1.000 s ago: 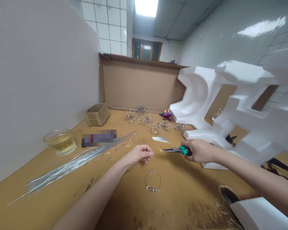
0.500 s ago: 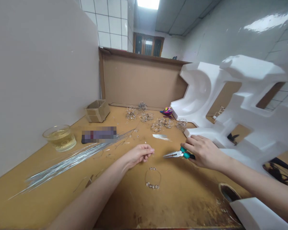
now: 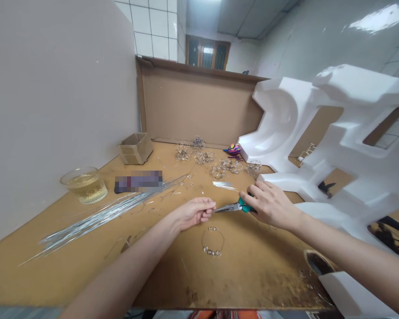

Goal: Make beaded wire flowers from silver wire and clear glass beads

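My left hand (image 3: 197, 212) is closed in a pinch over the middle of the table; what lies between thumb and finger is too small to make out. My right hand (image 3: 269, 204) grips needle-nose pliers (image 3: 231, 207) with teal and black handles. The pliers' tip points left and meets the fingertips of the left hand. Just below the hands lies a thin wire ring (image 3: 223, 241) threaded with several clear beads (image 3: 212, 252). Beyond the hands rests a small bundle of short silver wires (image 3: 224, 185).
Long silver wires (image 3: 103, 220) lie at the left, near a glass bowl of yellowish liquid (image 3: 86, 188), a blurred dark object (image 3: 138, 181) and a small cardboard box (image 3: 136, 149). Several beaded wire pieces (image 3: 204, 157) and a colourful item (image 3: 233, 149) sit behind. White foam (image 3: 279, 115) borders the right.
My right hand has moved left with the pliers, bringing their tip from a gap away up to the left fingertips. The left hand stays pinched in about the same place.
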{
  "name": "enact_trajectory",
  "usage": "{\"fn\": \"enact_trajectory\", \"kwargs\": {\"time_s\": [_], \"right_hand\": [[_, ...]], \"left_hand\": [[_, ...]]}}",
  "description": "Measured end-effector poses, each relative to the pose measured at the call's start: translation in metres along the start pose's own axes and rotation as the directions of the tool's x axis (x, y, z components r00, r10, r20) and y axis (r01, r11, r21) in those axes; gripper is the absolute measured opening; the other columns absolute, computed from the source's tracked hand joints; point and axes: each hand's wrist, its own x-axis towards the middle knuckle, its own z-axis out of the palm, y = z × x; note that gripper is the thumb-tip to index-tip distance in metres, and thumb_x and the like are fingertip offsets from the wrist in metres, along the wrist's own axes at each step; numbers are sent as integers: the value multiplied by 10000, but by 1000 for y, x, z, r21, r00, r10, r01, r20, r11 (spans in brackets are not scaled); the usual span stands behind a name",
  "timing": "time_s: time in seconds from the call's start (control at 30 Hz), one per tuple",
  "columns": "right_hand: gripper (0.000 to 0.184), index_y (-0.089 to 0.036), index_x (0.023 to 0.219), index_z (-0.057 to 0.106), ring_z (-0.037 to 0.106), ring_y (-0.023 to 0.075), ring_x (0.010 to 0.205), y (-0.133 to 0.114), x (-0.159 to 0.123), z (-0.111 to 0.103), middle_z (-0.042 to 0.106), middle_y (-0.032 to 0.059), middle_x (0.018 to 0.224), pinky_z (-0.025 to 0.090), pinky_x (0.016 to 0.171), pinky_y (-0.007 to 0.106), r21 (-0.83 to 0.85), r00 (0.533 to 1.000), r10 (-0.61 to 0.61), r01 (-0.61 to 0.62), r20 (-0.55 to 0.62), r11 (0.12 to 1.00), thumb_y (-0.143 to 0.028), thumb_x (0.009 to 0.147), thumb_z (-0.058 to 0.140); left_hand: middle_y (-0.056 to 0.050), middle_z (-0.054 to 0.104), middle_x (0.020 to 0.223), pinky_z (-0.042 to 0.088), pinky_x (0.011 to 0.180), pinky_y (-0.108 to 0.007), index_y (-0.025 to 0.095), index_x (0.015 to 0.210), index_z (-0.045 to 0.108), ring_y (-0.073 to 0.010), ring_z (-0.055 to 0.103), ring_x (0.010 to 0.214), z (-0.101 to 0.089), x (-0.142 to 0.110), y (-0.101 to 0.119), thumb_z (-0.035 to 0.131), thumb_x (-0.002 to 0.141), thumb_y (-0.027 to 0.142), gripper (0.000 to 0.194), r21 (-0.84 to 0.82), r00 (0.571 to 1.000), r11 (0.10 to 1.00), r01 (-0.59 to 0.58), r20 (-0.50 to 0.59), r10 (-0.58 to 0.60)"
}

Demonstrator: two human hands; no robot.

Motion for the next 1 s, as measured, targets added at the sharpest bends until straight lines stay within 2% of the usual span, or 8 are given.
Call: {"fn": "enact_trajectory", "kwargs": {"time_s": [0.4,0.77,0.9,1.0], "right_hand": [[214,-188,994,562,396,187,700,-7,-3,3,520,53,761,247,626,318,11,997,77,-77,1,997,-249,803,487],[204,-178,972,572,406,181,677,-7,0,0,532,44,731,243,610,314,11,998,63,-63,-31,998,-204,791,481],[175,-183,923,572,439,171,674,-8,-1,-4,548,46,730,247,596,298,101,996,72,-78,56,992,-190,773,483],[98,-189,795,565,464,151,612,-7,0,-7,571,42,702,236,540,272,227,966,123,-175,226,958,-196,712,513]], "left_hand": [[29,442,557,247,433,-146,113,671,530,-27,378,456,3,1,2,648,724,201,156,-68,1000,998,1,21,1],[42,415,566,233,436,-154,129,658,488,-25,361,452,-1,1,-1,656,713,246,212,-35,1000,999,14,22,-13],[36,446,554,244,447,-166,130,654,510,-36,372,460,-2,4,-5,678,684,261,216,50,999,999,-17,-32,19],[34,479,545,251,455,-172,134,661,538,-48,382,475,1,8,-8,680,677,281,205,157,988,983,-91,-107,108]]}}
